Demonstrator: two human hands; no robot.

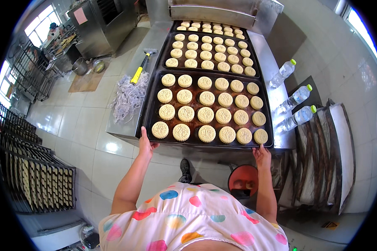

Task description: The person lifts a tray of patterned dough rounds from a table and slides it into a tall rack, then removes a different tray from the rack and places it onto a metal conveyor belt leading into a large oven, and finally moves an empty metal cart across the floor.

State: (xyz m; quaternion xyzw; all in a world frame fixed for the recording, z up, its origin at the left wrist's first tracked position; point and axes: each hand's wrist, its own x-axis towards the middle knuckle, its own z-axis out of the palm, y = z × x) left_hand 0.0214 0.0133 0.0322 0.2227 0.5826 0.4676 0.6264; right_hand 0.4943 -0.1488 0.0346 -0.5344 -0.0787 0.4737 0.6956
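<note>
A colour-spotted shirt [192,215] fronts a baking tray [195,105] of round pastries [205,114] on a metal worktop [264,54].
Left hand [145,145] grasps the tray's near-left corner, right hand [262,157] its near edge toward the right; neither yet released. Beyond the tray, two loaded trays [199,59] already lie in line, the farthest at a metal hood [213,14]; this third appears lined up.

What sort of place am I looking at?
Probably a bakery workroom: dark trays of round, patterned cakes lie on the steel worktop, and a rack at left holds more loaded trays.
</note>
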